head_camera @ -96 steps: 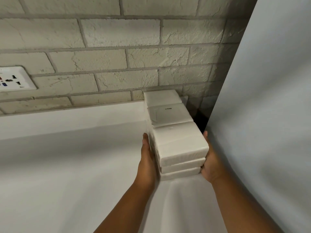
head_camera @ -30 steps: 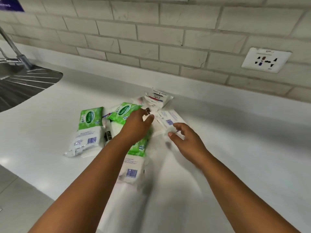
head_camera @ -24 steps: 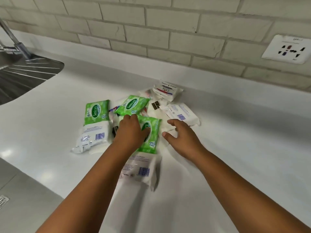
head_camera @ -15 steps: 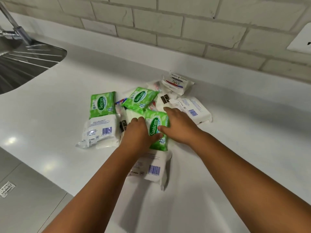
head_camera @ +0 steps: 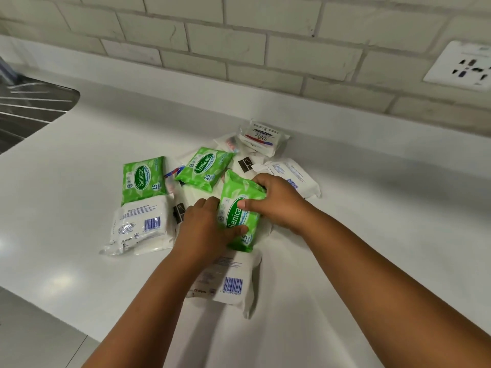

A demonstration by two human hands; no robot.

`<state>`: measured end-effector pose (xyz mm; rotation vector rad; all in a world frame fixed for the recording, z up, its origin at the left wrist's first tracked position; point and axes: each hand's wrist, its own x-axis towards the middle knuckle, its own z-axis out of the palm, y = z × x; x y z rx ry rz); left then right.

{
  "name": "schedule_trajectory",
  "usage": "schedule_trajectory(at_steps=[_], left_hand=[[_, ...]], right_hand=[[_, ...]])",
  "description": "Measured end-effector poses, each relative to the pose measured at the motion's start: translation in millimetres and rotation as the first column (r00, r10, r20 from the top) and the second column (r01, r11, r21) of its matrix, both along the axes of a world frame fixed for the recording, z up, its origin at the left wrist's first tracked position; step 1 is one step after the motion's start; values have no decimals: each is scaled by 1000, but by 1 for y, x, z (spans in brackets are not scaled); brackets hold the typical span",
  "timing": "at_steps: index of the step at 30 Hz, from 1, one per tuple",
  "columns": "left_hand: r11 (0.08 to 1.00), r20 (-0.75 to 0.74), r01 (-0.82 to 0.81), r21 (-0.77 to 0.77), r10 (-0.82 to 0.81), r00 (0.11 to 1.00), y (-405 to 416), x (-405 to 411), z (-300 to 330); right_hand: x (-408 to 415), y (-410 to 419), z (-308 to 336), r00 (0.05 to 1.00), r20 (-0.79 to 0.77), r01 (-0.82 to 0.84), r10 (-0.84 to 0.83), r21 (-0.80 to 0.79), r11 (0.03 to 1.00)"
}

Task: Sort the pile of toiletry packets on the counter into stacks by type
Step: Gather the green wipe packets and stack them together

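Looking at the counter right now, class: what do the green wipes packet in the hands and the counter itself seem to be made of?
Green wipes packet: apparently thin glossy plastic film; it creases and shines under the gripping left hand and right hand.
Counter: smooth, semi-glossy white surface showing soft light reflections, possibly laminate or solid surface.

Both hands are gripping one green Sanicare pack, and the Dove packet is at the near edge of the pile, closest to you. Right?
Not quite. In the head view the Dove packet lies at the pile's far edge, by the wall. Both the left hand and right hand do grip one green pack.
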<state>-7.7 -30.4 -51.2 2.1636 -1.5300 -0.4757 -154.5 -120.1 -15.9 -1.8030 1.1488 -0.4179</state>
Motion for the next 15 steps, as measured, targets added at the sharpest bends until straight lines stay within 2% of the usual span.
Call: schedule_trajectory(at_steps=[2, 4, 6, 8, 10, 12, 15], left_hand=[[999, -111, 16, -46, -21, 994, -2, -4, 7], [998, -316, -12, -59, -7, 949, -2, -14, 17], [998, -598, -44, -48, 7, 802, -6, -30, 23], [996, -756, -69, -54, 5, 654, -14, -54, 23], [993, -794, -95, -67, 5, 608, -26, -81, 20], [991, -800, -114, -69, 13, 600, -38, -109, 15], [995, -768, -74, -71, -7, 640, -52, -146, 7]], right_hand=[[-18, 5, 3, 985, 145, 78, -88, 75, 994], [-41, 11, 6, 927, 302, 157, -224, 230, 960], [-66, 16, 5, 845, 385, 230, -371, 365, 902], [-92, 21, -2, 766, 405, 299, -500, 463, 834], [-118, 25, -10, 697, 401, 359, -594, 522, 774], [-146, 29, -19, 666, 364, 448, -651, 503, 739], [-183, 34, -34, 691, 220, 626, -688, 292, 723]])
